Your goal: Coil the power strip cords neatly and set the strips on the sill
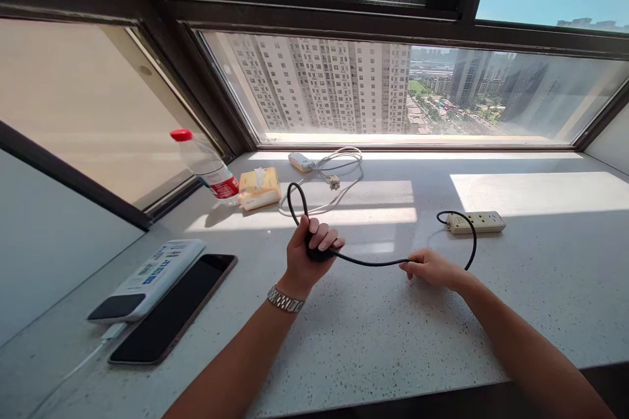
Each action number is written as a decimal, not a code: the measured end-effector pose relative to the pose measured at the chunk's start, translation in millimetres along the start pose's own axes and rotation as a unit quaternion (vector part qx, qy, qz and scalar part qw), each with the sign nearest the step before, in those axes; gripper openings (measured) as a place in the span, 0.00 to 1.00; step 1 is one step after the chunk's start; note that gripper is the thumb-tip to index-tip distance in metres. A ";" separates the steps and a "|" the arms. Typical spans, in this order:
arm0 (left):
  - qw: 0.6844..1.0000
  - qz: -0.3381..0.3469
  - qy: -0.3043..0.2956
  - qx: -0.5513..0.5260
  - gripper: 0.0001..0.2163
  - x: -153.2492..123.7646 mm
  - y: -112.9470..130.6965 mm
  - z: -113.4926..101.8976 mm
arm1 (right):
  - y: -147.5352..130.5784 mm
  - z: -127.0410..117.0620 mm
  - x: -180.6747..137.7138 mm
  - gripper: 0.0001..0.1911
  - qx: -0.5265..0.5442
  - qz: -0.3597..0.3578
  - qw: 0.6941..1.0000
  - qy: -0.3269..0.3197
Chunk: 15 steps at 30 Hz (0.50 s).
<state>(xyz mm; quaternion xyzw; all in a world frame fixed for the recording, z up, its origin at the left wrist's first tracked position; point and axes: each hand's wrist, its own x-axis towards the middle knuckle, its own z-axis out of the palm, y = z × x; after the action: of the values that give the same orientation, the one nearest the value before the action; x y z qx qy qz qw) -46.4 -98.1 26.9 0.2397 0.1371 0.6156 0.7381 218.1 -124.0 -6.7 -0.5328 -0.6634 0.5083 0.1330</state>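
Left hand (309,250), frame centre, fisted around looped black cable (368,262); right hand (430,268) pinches the cable beside the power strip (476,222).

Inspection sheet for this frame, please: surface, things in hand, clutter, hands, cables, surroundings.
Surface: pale speckled stone sill, partly sunlit.
Job's things: black cable, looped, running to a beige power strip.
Clutter: red-capped bottle, tissue pack, power bank, phone.
Grippers: left hand closed on the cable's loop; right hand pinches the cable further along.
Cables: white charger with loose white cord; thin lead at the power bank.
Surroundings: window, tower blocks outside.
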 end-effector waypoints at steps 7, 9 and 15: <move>0.934 -0.199 -0.272 0.116 0.28 -22.8 -36.5 2.2 | 9.3 -14.5 3.5 0.15 0.003 -0.014 0.999 0.045; 0.936 -0.207 -0.245 0.145 0.25 -23.0 -44.6 -0.2 | 10.5 -24.9 -3.1 0.14 -0.004 -0.043 0.999 -0.015; 0.955 -0.178 -0.124 0.203 0.16 -15.2 -48.9 -7.6 | 14.5 -46.4 -17.2 0.17 0.094 -0.155 0.958 -0.224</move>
<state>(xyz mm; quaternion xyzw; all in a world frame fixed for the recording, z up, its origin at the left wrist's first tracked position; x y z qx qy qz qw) -12.1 -117.7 -6.6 0.4305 0.2067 0.3987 0.7829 266.5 -115.0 8.6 -0.2809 -0.6998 0.6479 0.1080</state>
